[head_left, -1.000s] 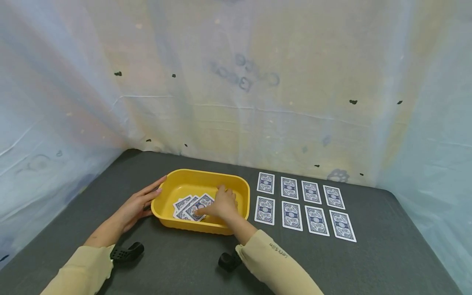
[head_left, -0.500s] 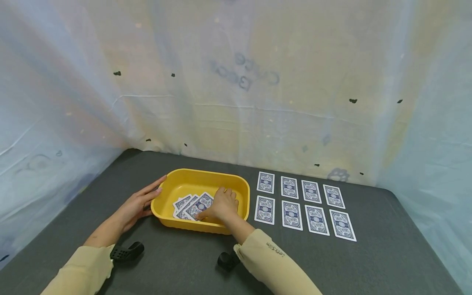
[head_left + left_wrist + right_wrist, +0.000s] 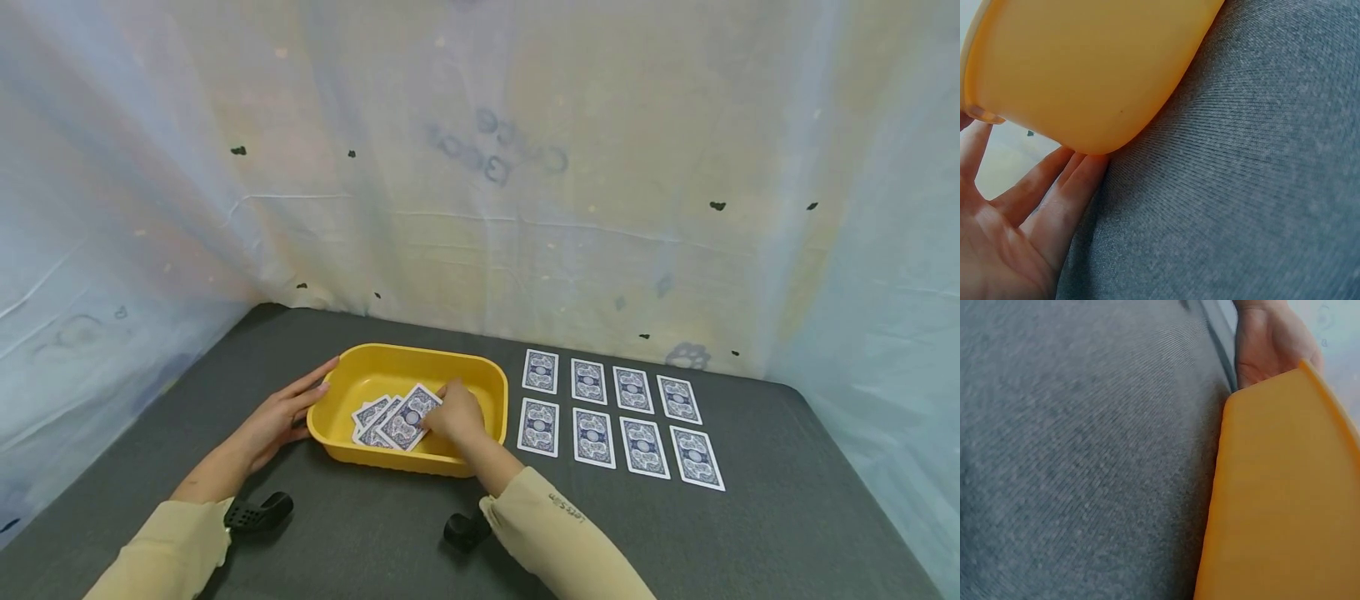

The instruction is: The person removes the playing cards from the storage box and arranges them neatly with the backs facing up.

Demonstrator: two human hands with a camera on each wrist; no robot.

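In the head view, a yellow plastic tray (image 3: 420, 352) holds a small fanned pile of face-down playing cards (image 3: 369, 413). My right hand (image 3: 460, 414) reaches inside and pinches the right edge of the top playing card (image 3: 408, 417), thumb on its patterned back; the other fingers are largely hidden. That card lies skewed over the pile. At the tray's left end, my left hand (image 3: 279, 418) rests with fingers spread against the wall. The left wrist view shows these straight fingers (image 3: 1054, 212) touching the tray's outside. The right wrist view catches only the tray wall (image 3: 1285, 487) and the left hand (image 3: 1272, 344).
Right of the tray, two rows of face-down playing cards (image 3: 595, 438) lie on the dark grey cloth-covered table (image 3: 360, 533). Behind the table hangs a pale patterned sheet (image 3: 480, 250). Black wrist devices (image 3: 258, 512) sit low over the tabletop.
My right thumb first drew back to the top card's lower right corner. The card has since shifted right with the right hand, off the pile's edge. The left hand and tray have stayed put.
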